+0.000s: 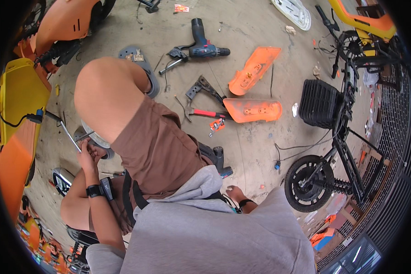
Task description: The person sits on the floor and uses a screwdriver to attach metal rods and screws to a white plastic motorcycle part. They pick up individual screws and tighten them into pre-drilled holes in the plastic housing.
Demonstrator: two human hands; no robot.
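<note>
At the left, beside my bent knee, my left hand (90,154) is closed around the lower end of a thin silver rod (69,132) with a black end. A short dark rod (83,135) crosses near its fingers. A grey rounded part by that hand is mostly hidden behind my leg. My right hand (235,193) is low over the floor at my right side, its fingers loosely apart and nothing visible in them. Close to it lies a dark power tool (220,163), partly covered by my shorts.
Ahead on the floor lie a cordless drill (204,49), a red-handled hammer (208,113), a black bracket (200,86) and orange covers (255,68). A bare motorbike frame with a wheel (308,182) and black crate (318,102) stands right. Yellow-orange bikes (20,91) crowd the left.
</note>
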